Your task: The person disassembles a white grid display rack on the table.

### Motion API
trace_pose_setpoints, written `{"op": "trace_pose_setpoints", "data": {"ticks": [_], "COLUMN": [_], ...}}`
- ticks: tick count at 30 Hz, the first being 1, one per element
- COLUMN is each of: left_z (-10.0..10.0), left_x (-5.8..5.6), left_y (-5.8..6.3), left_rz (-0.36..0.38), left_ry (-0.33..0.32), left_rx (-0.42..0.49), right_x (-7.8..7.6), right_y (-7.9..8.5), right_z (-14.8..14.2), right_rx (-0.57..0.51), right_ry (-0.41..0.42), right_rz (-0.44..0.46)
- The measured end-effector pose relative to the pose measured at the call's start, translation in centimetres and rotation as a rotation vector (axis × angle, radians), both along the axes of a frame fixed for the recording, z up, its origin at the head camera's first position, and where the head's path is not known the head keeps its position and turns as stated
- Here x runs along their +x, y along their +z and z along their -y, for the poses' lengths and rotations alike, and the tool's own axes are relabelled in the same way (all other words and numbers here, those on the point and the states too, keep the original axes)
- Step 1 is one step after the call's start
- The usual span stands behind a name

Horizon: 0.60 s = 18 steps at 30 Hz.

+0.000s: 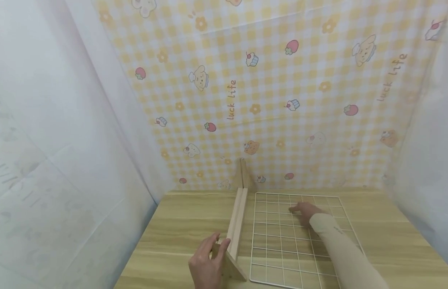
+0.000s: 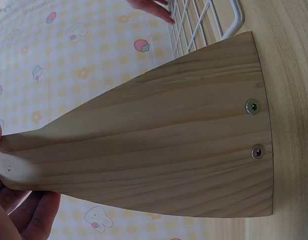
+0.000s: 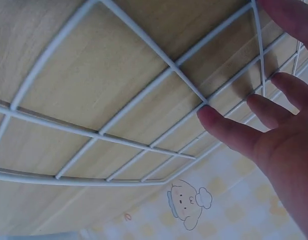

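A wooden stand lies along the table, with two parallel rails [image 1: 238, 220] joining a far end panel [image 1: 243, 176] to a near one. My left hand [image 1: 206, 263] grips the narrow top of the near end panel [image 2: 158, 145], thumb on one side and fingers on the other. Two bolt heads [image 2: 252, 107] show near that panel's wide base, which stands on the table. To the right, a white wire grid [image 1: 297, 194] lies flat. Over its far half is my right hand [image 1: 309, 211], fingers spread and fairly straight, with fingertips [image 3: 209, 116] right at the wires.
The wood-grain table [image 1: 187, 216] carries the stand and grid. A yellow checked cloth [image 1: 267, 84] hangs behind the table's back edge. White sheeting [image 1: 64, 120] closes off the left side, and more white sheeting [image 1: 430, 160] hangs on the right.
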<state>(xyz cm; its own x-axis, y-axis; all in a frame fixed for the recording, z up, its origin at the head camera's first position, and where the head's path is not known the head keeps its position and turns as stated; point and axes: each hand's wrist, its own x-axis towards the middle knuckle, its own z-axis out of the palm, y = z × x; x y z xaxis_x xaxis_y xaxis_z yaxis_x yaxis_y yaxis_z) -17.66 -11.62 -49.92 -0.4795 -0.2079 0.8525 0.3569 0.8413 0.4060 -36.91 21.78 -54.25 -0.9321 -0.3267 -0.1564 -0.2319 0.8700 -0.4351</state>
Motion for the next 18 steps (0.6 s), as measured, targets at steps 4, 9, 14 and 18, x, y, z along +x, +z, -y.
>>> {"op": "trace_pose_setpoints", "data": {"ticks": [4,9,14,18], "left_z": [-0.2,-0.5,-0.4,-0.1], "left_x": [-0.2,-0.4,-0.4,-0.5], "left_y": [-0.1,-0.3,-0.5,-0.8], "left_rz": [-0.013,0.004,0.030,0.032], "left_ry": [-0.008,-0.004,0.009,-0.004], "left_rx": [-0.003,0.004,0.031,0.019], "right_x": [0.0,0.5,1.8,2.9], "right_y": [-0.9,-1.7,-2.1,-1.9], "right_z": [-0.4,-1.0,-0.9,-0.1], "right_rx": [0.012,0.065,0.035,0.038], "right_ry": [0.030,0.068,0.017,-0.013], "right_rz": [-0.034,-0.121,-0.123,-0.121]}}
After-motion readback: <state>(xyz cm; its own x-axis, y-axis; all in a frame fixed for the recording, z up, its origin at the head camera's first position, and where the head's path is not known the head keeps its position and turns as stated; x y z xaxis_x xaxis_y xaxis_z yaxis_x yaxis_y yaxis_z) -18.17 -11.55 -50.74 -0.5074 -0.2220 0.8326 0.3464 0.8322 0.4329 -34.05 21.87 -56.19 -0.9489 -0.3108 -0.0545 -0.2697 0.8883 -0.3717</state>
